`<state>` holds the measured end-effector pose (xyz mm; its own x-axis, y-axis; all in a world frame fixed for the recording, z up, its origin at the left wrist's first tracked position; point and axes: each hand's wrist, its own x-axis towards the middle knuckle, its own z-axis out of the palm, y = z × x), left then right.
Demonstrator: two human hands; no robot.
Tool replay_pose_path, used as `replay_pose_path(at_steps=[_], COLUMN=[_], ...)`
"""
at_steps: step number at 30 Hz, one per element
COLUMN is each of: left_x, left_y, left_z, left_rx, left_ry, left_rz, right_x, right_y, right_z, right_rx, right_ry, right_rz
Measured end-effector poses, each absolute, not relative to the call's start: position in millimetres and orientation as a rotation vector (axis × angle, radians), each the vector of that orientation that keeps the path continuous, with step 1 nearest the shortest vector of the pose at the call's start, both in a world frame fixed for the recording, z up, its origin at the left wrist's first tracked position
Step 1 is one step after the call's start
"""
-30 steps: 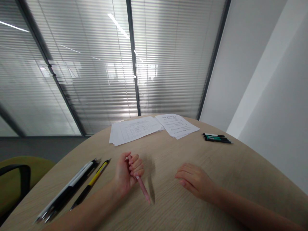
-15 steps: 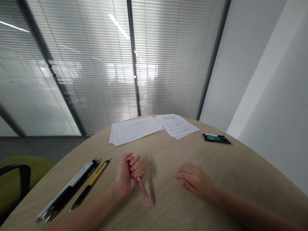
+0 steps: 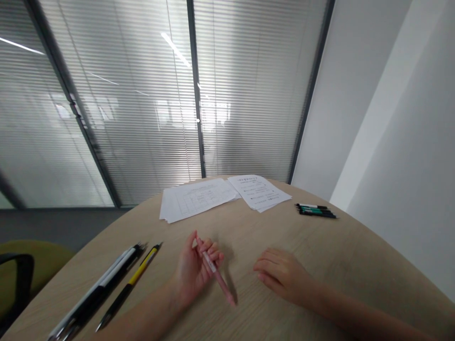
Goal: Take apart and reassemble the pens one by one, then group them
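Observation:
A slim pink pen (image 3: 222,283) slants across the fingers of my left hand (image 3: 195,272), which is turned palm up above the table. My thumb is at the pen's upper end and the curled fingers hold its shaft; the other end points down toward me and to the right. My right hand (image 3: 280,272) rests palm down on the wood to the right of the pen. Its fingers lie loosely together and touch nothing but the table. Beside my left forearm lies a yellow and black pen (image 3: 133,279).
Several black and white pens (image 3: 103,284) lie at the left of the round table (image 3: 241,237). Printed papers (image 3: 199,199) spread along the far edge. More pens (image 3: 316,210), some green, lie at the right. A green chair (image 3: 39,255) stands left, and a wall (image 3: 401,142) rises right.
The fingers of my left hand have loosened from a tighter fist, and the pen's lower end has swung to the right. My right hand stays resting. The view has tilted slightly.

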<state>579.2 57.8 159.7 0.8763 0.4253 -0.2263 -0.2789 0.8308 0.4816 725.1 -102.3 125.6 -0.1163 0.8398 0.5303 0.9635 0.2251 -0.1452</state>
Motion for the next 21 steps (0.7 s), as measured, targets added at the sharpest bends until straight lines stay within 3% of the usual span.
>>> replay_pose_path(at_steps=[9, 16, 21], left_x=[582, 580, 579], left_y=[61, 58, 50], left_z=[155, 164, 161], left_rx=[0.489, 0.551, 0.700], left_ry=[0.415, 0.381, 0.360], left_rz=[0.405, 0.379, 0.387], right_x=[683, 669, 677], right_y=[-72, -44, -47], right_z=[150, 151, 152], right_rx=[-1.994, -1.974, -1.952], right_ry=[-1.797, -1.538, -1.556], right_rz=[0.034, 0.299, 0.148])
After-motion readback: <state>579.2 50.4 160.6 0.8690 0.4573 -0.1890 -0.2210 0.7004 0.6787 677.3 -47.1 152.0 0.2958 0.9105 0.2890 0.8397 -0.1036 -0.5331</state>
